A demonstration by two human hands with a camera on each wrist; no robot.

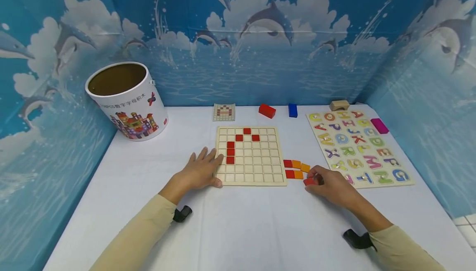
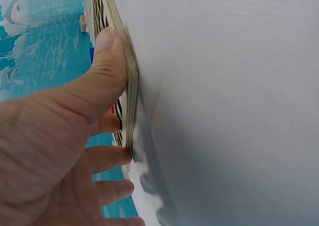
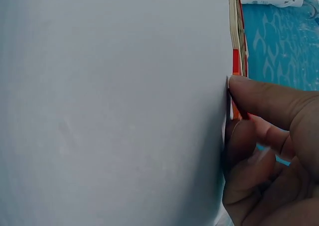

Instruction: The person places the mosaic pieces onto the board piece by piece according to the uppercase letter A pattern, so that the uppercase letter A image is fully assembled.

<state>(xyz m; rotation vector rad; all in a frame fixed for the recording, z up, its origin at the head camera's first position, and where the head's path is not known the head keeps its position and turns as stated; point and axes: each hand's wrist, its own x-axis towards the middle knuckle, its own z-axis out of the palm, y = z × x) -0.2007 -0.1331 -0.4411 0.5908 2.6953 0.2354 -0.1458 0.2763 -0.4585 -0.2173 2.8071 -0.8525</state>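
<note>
A wooden grid board (image 1: 253, 159) lies mid-table, with several red square tiles (image 1: 230, 152) set in its upper left cells. My left hand (image 1: 202, 169) is spread at the board's left edge; in the left wrist view its thumb (image 2: 107, 61) lies along the rim. To the right of the board, my right hand (image 1: 332, 186) pinches a red tile (image 1: 309, 181) between thumb and fingers. Beside that hand, two short rows of red and orange tiles (image 1: 296, 164) lie by the board's right edge. A small pattern card (image 1: 224, 112) lies behind the board.
An alphabet puzzle board (image 1: 357, 151) lies on the right. Along the back are a red block (image 1: 267, 111), a blue block (image 1: 293, 110) and a wooden block (image 1: 339, 105). A magenta block (image 1: 379, 126) sits far right. A large white bucket (image 1: 130, 105) stands back left.
</note>
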